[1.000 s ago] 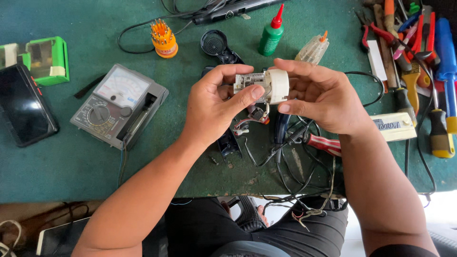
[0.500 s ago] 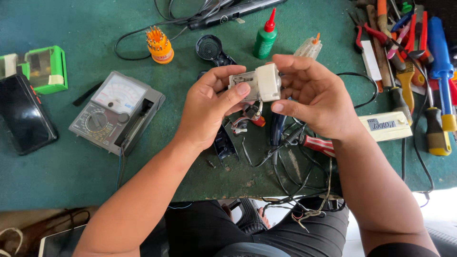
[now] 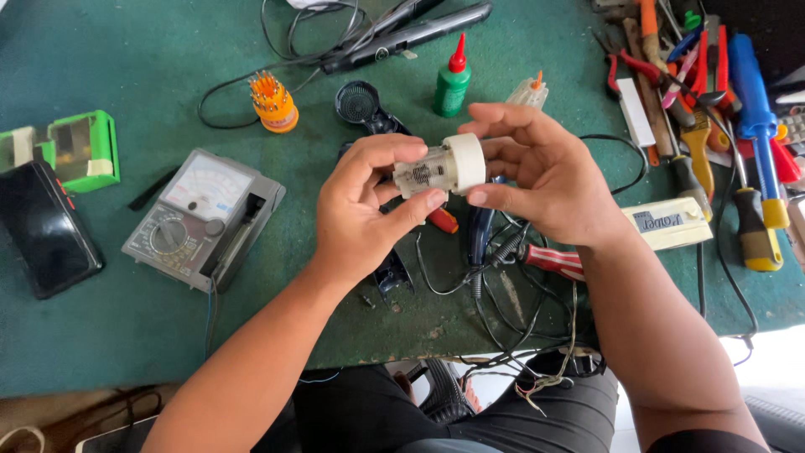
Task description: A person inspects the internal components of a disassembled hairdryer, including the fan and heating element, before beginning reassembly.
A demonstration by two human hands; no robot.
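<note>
Both my hands hold one small white plastic motor unit (image 3: 440, 166) above the green work mat (image 3: 126, 335). My left hand (image 3: 365, 205) grips its clear, ribbed end between thumb and fingers. My right hand (image 3: 537, 172) grips the round white cap end. Under my hands lie a black casing part (image 3: 392, 273), a red-handled tool (image 3: 443, 220) and tangled wires (image 3: 495, 285).
A grey analog multimeter (image 3: 201, 218) sits left of my hands, with a black phone (image 3: 42, 226) and a green box (image 3: 71, 149) further left. Behind are an orange bit holder (image 3: 274, 102), a green bottle (image 3: 453, 80) and a black hair tool (image 3: 402, 33). Screwdrivers and pliers (image 3: 721, 92) crowd the right.
Both hands have turned the white unit, so the round cap now faces right and the clear end sits in my left fingers. The view shifted slightly.
</note>
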